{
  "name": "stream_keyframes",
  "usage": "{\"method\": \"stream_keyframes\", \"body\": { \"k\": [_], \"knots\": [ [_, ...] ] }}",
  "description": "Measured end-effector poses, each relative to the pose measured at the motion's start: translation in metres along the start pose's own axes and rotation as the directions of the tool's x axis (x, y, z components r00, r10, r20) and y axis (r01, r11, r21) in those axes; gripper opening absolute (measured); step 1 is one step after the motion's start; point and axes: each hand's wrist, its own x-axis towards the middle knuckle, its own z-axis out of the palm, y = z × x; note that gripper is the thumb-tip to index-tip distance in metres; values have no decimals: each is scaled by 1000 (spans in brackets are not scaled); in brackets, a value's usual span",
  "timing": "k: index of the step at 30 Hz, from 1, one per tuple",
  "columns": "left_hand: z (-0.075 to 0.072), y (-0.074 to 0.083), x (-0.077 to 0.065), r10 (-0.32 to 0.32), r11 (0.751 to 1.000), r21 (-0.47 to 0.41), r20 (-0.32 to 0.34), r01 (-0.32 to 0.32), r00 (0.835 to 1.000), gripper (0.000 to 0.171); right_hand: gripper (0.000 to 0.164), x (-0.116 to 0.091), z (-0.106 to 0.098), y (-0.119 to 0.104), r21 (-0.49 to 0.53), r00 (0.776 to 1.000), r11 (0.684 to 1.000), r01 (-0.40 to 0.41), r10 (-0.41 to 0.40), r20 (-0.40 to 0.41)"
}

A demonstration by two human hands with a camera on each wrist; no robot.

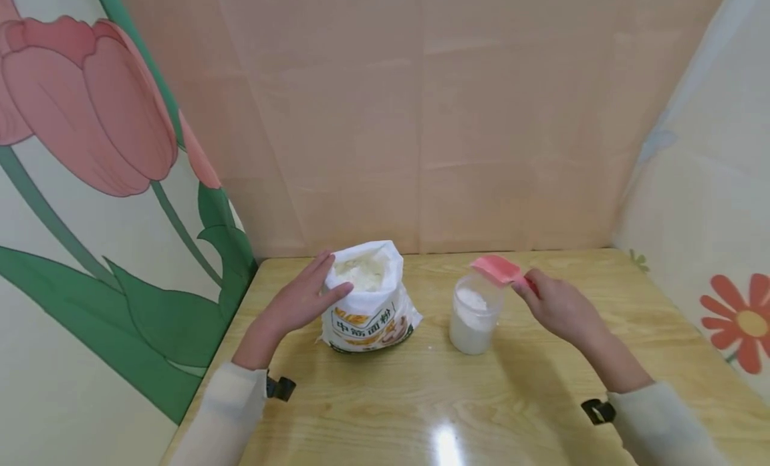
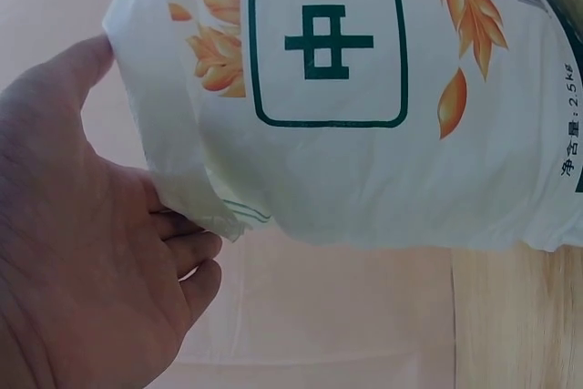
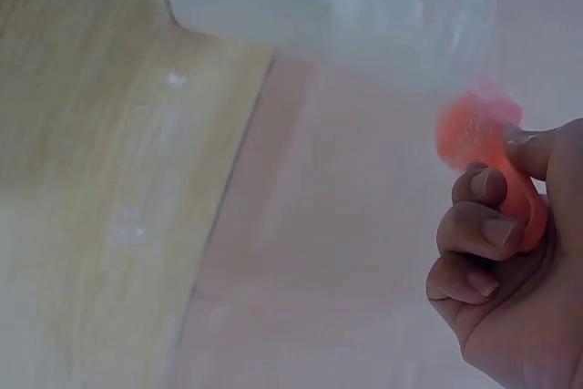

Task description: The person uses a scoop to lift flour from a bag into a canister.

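Note:
A white bag of flour (image 1: 367, 325), its top folded open, stands on the table with flour showing inside. My left hand (image 1: 297, 299) rests against the left side of its rim, thumb and fingers spread and mostly straight. In the left wrist view the fingertips pass behind the bag's edge. To the right stands a clear plastic cup (image 1: 472, 329), partly filled with white powder. My right hand (image 1: 559, 305) grips the handle of a pink scoop (image 1: 496, 269). The scoop's head is at the cup's upper rim; I cannot tell whether they touch. Powder clings to the scoop (image 3: 478, 129).
The light wooden table (image 1: 373, 406) has small white specks near the cup. A pinkish covered wall (image 1: 421, 118) rises at its back edge. Flower-patterned walls stand on the left and right.

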Motion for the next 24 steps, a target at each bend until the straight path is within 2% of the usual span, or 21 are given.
{"method": "stream_keyframes", "body": {
  "k": [4,11,19,24],
  "knots": [
    [0,-1,0,2,1000,-10,-2,-2,1000,102,36,-5,10,7,16,998,998,-55,55,-16],
    [1,-1,0,9,1000,-24,-1,-9,1000,102,50,-12,23,18,16,984,984,-177,176,9],
    [2,-1,-3,-37,999,-19,9,37,999,104,43,-19,40,35,-48,966,969,-241,244,80],
    [3,0,-1,-22,1000,-8,1,22,1000,102,44,-22,45,44,-101,952,959,-267,278,129]
  ]
}}
